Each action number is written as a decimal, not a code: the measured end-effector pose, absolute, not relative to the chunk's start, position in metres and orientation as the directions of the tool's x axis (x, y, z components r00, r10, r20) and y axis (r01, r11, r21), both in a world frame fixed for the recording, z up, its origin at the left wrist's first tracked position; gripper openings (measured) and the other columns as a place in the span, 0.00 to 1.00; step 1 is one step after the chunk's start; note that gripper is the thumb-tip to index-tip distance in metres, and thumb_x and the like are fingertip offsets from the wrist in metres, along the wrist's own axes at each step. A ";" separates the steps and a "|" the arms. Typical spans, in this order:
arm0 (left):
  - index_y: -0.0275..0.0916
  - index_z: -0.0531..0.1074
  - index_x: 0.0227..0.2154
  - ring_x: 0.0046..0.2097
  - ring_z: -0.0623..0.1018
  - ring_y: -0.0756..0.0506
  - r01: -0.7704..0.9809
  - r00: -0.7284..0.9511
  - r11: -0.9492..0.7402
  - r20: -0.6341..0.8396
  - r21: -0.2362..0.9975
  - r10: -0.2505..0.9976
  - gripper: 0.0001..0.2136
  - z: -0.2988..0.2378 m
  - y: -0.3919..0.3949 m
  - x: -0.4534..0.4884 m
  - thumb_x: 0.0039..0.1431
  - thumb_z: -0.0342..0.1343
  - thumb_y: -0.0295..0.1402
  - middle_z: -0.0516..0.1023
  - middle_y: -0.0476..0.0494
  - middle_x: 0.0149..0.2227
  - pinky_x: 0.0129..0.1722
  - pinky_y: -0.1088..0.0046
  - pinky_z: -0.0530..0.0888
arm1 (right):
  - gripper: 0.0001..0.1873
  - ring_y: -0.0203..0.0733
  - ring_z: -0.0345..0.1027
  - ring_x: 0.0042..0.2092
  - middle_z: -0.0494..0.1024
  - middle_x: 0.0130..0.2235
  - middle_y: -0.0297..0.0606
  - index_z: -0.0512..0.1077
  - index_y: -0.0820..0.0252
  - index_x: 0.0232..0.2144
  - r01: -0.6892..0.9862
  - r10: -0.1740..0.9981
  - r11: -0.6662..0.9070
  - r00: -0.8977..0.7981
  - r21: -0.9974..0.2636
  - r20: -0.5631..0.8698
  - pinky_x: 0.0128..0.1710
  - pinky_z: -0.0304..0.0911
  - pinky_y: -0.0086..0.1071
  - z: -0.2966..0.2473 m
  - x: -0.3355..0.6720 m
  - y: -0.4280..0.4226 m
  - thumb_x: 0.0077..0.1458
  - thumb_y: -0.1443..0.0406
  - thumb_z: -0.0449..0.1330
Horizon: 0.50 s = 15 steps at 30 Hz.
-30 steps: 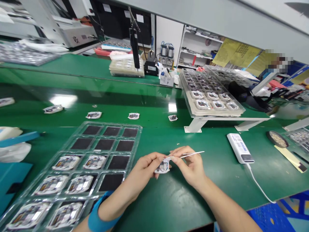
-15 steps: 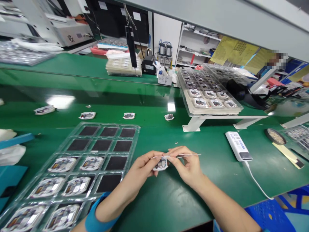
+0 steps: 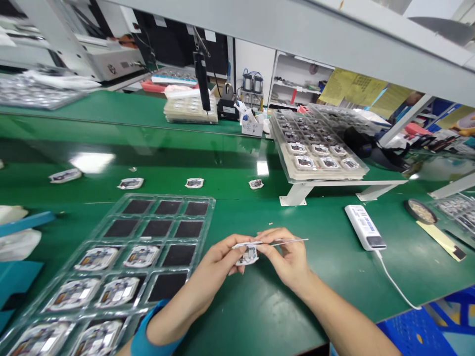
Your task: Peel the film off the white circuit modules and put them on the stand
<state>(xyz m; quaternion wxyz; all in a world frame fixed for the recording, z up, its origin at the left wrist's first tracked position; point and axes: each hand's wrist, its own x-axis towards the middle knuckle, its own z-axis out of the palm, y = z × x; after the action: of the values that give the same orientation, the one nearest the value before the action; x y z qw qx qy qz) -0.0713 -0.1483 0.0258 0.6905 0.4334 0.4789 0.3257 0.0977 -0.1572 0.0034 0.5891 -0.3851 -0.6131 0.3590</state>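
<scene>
My left hand (image 3: 220,259) is closed around the edge of a small white-rimmed electronic module (image 3: 250,254), whose circuit side faces up. In my right hand (image 3: 287,257) a thin pale stick-like tool (image 3: 300,240) is pinched; its free end points right. Those right fingertips meet the module's upper right edge, and they hide the tool's other end. To the left lies a clear plastic tray (image 3: 212,207) with dark-lined pockets, several of them holding similar modules (image 3: 141,256). A blue band (image 3: 158,331) circles my left wrist.
Several loose modules (image 3: 194,183) lie in a row behind the tray. A stack of filled trays (image 3: 322,168) stands on a white-legged riser at the right. Farther right are a white corded device (image 3: 365,227) and a round dish (image 3: 421,211). An electric screwdriver (image 3: 201,81) hangs above.
The module in my left hand has tilted slightly, showing more of its upper rim. Both hands stay together in nearly the same place. The camera view has shifted a little.
</scene>
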 end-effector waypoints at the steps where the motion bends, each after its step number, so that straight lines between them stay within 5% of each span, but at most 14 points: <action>1: 0.37 0.76 0.37 0.27 0.67 0.51 -0.042 0.327 0.413 -0.378 0.910 0.866 0.16 0.025 -0.148 -0.071 0.52 0.60 0.44 0.72 0.52 0.27 0.28 0.75 0.61 | 0.02 0.44 0.80 0.39 0.83 0.34 0.37 0.75 0.55 0.33 0.050 0.894 0.449 -0.009 -0.892 0.449 0.45 0.75 0.40 0.003 0.097 -0.157 0.56 0.66 0.65; 10: 0.37 0.76 0.36 0.28 0.66 0.50 -0.092 0.329 0.427 -0.377 0.900 0.866 0.14 0.023 -0.150 -0.071 0.53 0.59 0.42 0.72 0.51 0.27 0.28 0.74 0.61 | 0.04 0.43 0.80 0.36 0.84 0.33 0.36 0.77 0.55 0.32 0.074 0.843 0.536 0.006 -0.841 0.537 0.46 0.75 0.41 0.000 0.095 -0.157 0.55 0.70 0.65; 15: 0.40 0.70 0.46 0.34 0.71 0.48 -0.103 0.415 0.394 -0.320 0.913 0.851 0.21 0.026 -0.150 -0.072 0.48 0.65 0.36 0.76 0.49 0.35 0.34 0.72 0.65 | 0.04 0.43 0.80 0.37 0.84 0.32 0.36 0.76 0.55 0.32 0.085 0.875 0.479 0.034 -0.874 0.483 0.46 0.75 0.41 0.000 0.098 -0.155 0.55 0.70 0.64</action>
<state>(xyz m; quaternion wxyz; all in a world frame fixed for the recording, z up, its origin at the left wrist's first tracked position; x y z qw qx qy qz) -0.0720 -0.1499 0.0259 0.7177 0.4388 0.4264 0.3325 0.0984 -0.1547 0.0000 0.6030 -0.3916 -0.6130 0.3277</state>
